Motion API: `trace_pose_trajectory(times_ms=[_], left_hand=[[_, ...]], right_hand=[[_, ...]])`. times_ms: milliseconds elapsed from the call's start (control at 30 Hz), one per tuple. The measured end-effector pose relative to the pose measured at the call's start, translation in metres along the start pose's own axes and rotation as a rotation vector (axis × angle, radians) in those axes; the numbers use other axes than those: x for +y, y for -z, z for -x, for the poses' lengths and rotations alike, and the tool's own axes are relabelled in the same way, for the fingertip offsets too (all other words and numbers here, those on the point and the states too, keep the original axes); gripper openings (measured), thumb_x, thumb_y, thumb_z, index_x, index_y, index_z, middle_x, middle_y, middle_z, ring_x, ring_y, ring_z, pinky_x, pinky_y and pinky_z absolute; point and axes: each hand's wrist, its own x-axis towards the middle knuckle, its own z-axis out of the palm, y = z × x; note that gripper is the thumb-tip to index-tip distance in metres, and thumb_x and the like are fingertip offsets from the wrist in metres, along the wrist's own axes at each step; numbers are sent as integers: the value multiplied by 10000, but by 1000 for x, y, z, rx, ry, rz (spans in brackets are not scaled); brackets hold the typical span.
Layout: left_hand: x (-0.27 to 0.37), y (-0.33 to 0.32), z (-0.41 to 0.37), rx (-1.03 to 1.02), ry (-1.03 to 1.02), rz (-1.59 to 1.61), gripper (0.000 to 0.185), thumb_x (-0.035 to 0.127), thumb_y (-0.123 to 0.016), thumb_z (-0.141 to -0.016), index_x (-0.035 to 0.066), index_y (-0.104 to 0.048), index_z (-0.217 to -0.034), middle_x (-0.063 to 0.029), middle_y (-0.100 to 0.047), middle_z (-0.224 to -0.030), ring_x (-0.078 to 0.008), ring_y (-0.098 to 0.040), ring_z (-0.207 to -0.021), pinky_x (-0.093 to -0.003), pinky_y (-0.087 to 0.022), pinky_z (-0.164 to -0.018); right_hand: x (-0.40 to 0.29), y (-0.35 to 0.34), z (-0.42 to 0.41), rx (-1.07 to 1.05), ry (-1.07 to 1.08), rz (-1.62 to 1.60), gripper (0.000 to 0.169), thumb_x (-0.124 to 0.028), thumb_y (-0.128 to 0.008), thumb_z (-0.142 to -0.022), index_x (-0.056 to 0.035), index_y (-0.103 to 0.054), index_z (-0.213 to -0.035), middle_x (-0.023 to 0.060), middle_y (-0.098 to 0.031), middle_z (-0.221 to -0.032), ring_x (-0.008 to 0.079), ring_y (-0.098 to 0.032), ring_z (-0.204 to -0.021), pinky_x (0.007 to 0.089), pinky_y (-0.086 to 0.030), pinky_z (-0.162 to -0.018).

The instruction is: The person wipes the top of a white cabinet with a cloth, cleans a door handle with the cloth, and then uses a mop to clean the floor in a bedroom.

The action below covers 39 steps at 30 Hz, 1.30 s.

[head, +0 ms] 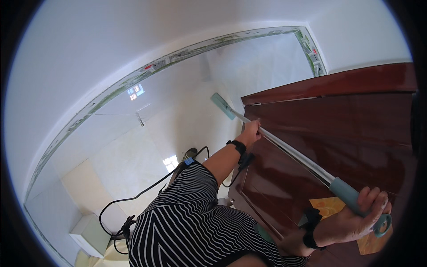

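Both my hands are on a flat mop with a long silver metal pole. My left hand, a black band on its wrist, grips the pole nearer the mop head. Lower right, my right hand is wrapped around the grey-green end grip, which finishes in a hanging loop. At the far end, the pale green rectangular mop head is against glossy pale tiles, close to the door frame. Whether those tiles are floor or wall there, I cannot tell.
A dark red-brown door stands right beside the pole, with an orange-yellow patterned sheet behind my right hand. A black cable loops at my left. A white box-like object stands lower left. Patterned border tiles edge the wall.
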Motion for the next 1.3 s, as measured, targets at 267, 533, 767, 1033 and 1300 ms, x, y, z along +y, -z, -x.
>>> trace_pose_trajectory(times_ms=[267, 533, 767, 1033, 1300], left_hand=[[-30, 24, 69, 255, 50, -8, 89, 74, -487, -681, 10, -426, -675, -101, -438, -629, -204, -436, -499, -354, -314, -369], [-7, -32, 6, 161, -37, 277, 185, 64, -486, -694, 21, -373, -834, -102, -434, -644, -214, -445, -527, -391, -323, -373], [19, -14, -90, -67, -593, -1400, 198, 287, -611, -608, 117, -510, -589, -16, -554, -670, -176, -542, -646, -294, -432, -554], [84, -2, -61, -70, -1199, -1573, 96, 81, -594, -543, 62, -513, -588, -88, -498, -528, -172, -477, -450, -311, -374, -420], [80, 26, -31, -94, -723, -522, 69, 5, -490, -649, -4, -465, -713, -156, -524, -646, -243, -545, -572, -344, -426, -453]], right_hand=[[-4, 52, -40, 139, -72, -95, 187, -102, -555, -769, 28, -523, -899, 103, -520, -768, 115, -503, -671, 224, -458, -667], [-5, 27, -18, -77, -40, -432, 110, -92, -463, -800, 8, -428, -828, 78, -331, -742, 167, -365, -700, 303, -343, -664], [4, -19, 0, -123, -45, -356, 82, -95, -450, -818, -42, -391, -794, 47, -312, -715, 142, -360, -686, 310, -349, -685], [13, -77, -16, -420, 46, -519, 70, -8, -462, -812, 25, -463, -873, 89, -442, -809, 152, -440, -728, 292, -416, -667], [3, -83, -40, -439, 94, -383, 183, -84, -445, -827, 50, -503, -936, 104, -487, -853, 149, -480, -739, 269, -415, -715]])
